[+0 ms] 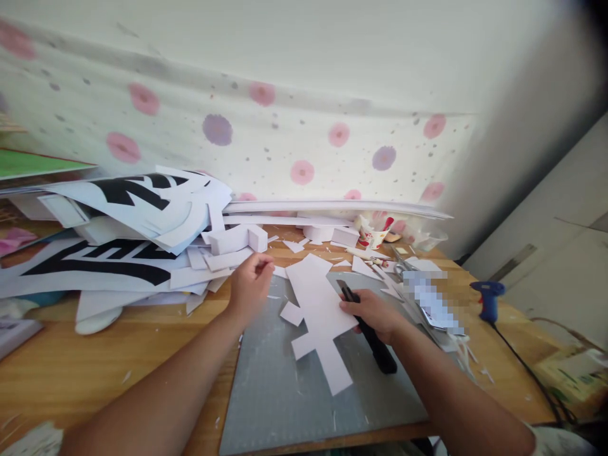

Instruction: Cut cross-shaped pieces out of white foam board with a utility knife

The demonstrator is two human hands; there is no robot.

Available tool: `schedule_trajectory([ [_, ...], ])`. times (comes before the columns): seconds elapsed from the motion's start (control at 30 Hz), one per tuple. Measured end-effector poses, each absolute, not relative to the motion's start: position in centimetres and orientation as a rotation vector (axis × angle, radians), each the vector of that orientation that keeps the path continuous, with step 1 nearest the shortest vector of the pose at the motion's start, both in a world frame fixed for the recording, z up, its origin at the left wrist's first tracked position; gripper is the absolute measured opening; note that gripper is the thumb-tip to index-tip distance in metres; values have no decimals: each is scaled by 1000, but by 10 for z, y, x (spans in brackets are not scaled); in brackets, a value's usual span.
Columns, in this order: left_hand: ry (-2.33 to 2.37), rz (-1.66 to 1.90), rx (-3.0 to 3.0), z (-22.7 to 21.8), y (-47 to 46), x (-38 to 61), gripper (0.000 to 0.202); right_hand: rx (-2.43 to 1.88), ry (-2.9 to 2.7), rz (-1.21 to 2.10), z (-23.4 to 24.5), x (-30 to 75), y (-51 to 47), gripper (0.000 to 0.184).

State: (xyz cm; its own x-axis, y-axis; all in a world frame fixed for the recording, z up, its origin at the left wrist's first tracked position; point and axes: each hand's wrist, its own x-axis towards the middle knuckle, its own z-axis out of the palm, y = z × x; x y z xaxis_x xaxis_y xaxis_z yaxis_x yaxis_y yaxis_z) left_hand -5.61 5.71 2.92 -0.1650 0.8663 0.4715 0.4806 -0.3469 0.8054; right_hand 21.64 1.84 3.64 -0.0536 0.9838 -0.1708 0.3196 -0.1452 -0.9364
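Observation:
My right hand (375, 311) is closed around a black utility knife (379, 348), its tip pointing up and left. The right fingers also touch the right edge of a white paper cutout (313, 297), an irregular shape with several tabs. Beneath the cutout lies a grey cutting mat (266, 405). My left hand (253, 284) is raised at the mat's upper left edge, apart from the cutout. Its fingers are curled together, and whatever may be between them is hidden. A small white scrap shows just beside these fingertips.
Printed and cut paper sheets (123, 209) pile up on the left of the wooden table (156, 342). A patterned paper cup (373, 235), scissors (403, 269) and paper scraps stand or lie behind the mat. At right is a blue glue gun (488, 297) with a cord.

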Motion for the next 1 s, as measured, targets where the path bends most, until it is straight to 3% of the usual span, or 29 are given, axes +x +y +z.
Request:
schedule_trajectory([
  [0.13,1292,1084,2268,33,38,-42,13,-1531,-1455,1131,33,227,30,19],
  [0.27,996,479,2544,29,21,-28,41,-1426,-1314,872,34,245,24,34],
  [0.4,904,129,2601,26,11,-19,60,-1336,-1257,679,26,254,6,44],
  [0.5,900,4,2619,27,10,-15,63,-1269,-1371,660,14,255,-6,54],
  [0.67,924,-50,2653,27,11,-16,62,-1219,-1365,785,-1,264,-11,48],
  [0.87,962,-79,2697,27,10,-19,62,-1012,-1231,675,-3,264,-10,70],
  [1.0,972,-152,2698,33,7,-18,62,-990,-1174,833,3,260,-18,38],
])
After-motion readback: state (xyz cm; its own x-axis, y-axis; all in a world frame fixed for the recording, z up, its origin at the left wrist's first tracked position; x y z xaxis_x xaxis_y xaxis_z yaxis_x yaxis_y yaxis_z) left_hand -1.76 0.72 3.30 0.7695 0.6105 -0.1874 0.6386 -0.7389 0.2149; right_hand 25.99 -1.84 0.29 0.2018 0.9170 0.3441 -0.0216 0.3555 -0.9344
